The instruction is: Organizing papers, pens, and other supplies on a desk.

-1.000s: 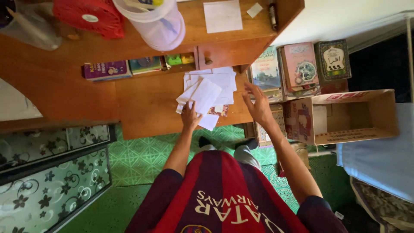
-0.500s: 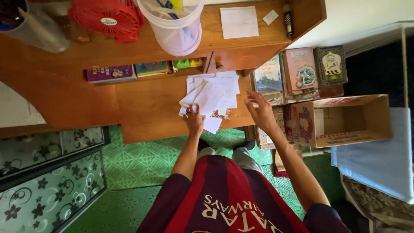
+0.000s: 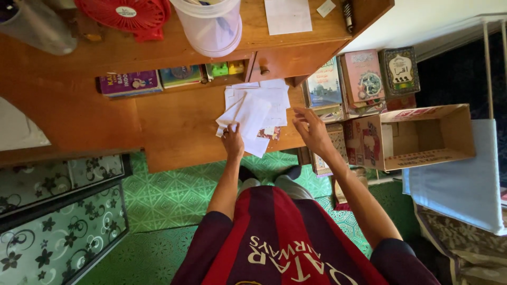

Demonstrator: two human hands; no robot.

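A loose pile of white paper sheets point(image 3: 259, 105) lies on the lower shelf of a wooden desk point(image 3: 179, 126). My left hand point(image 3: 233, 141) grips the near edge of a tilted sheet at the pile's left side. My right hand point(image 3: 312, 132) hovers with fingers spread just right of the pile, near the desk's right end, holding nothing. Under the pile a patterned card peeks out.
An open cardboard box point(image 3: 417, 138) and a stack of ornate books point(image 3: 364, 79) stand to the right. On the upper shelf sit a red fan point(image 3: 127, 15), a clear plastic tub point(image 3: 209, 26) and a white sheet point(image 3: 288, 16). Books point(image 3: 129, 83) fill a cubby beside a drawer. Green patterned floor below.
My right hand has drawn back from over the pile toward the desk's right end. My left hand stays on the tilted sheet. The view shifted a little.
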